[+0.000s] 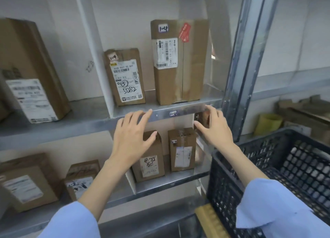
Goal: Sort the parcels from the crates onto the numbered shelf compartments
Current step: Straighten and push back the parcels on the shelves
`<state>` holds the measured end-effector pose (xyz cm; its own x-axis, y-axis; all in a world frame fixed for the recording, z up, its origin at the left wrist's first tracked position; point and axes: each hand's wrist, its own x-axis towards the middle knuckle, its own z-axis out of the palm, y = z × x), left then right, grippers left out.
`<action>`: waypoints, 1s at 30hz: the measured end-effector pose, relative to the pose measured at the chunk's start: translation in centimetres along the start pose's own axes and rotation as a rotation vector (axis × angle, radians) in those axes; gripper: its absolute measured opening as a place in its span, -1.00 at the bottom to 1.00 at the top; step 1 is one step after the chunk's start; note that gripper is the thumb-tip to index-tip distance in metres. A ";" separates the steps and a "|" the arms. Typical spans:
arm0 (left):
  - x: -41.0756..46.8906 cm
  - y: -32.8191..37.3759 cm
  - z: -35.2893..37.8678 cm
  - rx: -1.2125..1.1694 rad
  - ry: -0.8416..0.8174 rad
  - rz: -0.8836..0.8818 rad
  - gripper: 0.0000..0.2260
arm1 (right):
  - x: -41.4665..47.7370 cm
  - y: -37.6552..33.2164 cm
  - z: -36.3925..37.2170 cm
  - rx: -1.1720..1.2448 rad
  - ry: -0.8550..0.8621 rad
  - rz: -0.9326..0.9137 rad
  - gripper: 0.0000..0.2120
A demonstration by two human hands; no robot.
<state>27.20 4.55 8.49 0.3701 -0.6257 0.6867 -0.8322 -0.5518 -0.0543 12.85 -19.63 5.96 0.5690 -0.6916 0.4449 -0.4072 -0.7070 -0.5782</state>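
My right hand (214,130) is closed around a small brown parcel (202,117), held just under the shelf edge tagged 1-4 (172,113). My left hand (132,136) hovers with fingers spread and nothing in it, in front of the same shelf edge. In the 1-4 compartment above stand two upright parcels, a short one (126,77) and a tall one (178,61), both marked 1-4. In the compartment below stand two small parcels (151,159) (181,148); the right one is marked 2-4. A black plastic crate (285,166) is at my right.
The compartments to the left hold a large parcel (30,68) on the upper shelf and two parcels (26,182) (80,179) on the lower one. A metal upright (239,73) bounds the shelf on the right. A yellow bag (267,123) and flat cardboard (307,111) lie behind the crate.
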 end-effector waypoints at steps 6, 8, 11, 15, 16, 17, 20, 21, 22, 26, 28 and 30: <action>3.1 -0.6 -1.6 -0.010 0.006 -0.043 -0.47 | 1.5 -2.2 -2.1 -0.041 0.085 -0.116 -0.39; 3.8 -0.4 -1.4 -0.032 -0.018 -0.047 -0.47 | 2.1 -3.1 -2.2 -0.072 0.081 -0.162 -0.41; 5.1 0.4 -0.6 -0.096 -0.065 -0.032 -0.44 | 3.2 -3.9 -2.1 -0.024 0.050 -0.145 -0.40; 6.9 1.6 0.5 -0.130 -0.096 -0.040 -0.37 | 4.9 -4.3 -2.3 0.050 0.058 -0.129 -0.26; 7.3 1.7 0.7 -0.125 -0.089 -0.047 -0.35 | 5.3 -4.3 -2.4 0.045 0.070 -0.129 -0.23; 7.7 1.8 0.9 -0.116 -0.082 -0.054 -0.33 | 5.6 -4.4 -2.4 0.037 0.082 -0.133 -0.20; 8.6 1.9 1.6 -0.074 -0.068 -0.047 -0.31 | 6.5 -4.3 -2.3 -0.002 0.106 -0.166 -0.15; 8.7 1.9 1.8 -0.063 -0.063 -0.044 -0.30 | 6.7 -4.2 -2.3 -0.014 0.113 -0.175 -0.14; 8.8 1.9 2.1 -0.058 -0.060 -0.045 -0.30 | 7.0 -4.1 -2.3 -0.019 0.121 -0.181 -0.13; 9.6 1.9 2.8 -0.054 -0.052 -0.053 -0.29 | 8.0 -3.8 -1.9 -0.017 0.134 -0.207 -0.11; 10.0 2.1 3.1 -0.045 -0.052 -0.046 -0.30 | 8.5 -3.6 -1.6 -0.033 0.134 -0.221 -0.11; 10.3 2.4 3.4 -0.040 -0.051 -0.042 -0.30 | 9.1 -3.5 -1.4 -0.036 0.142 -0.226 -0.12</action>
<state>30.43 -5.07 12.94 0.4245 -0.6304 0.6500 -0.8312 -0.5560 0.0036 18.46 -23.63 12.96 0.5430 -0.5279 0.6531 -0.3080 -0.8487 -0.4300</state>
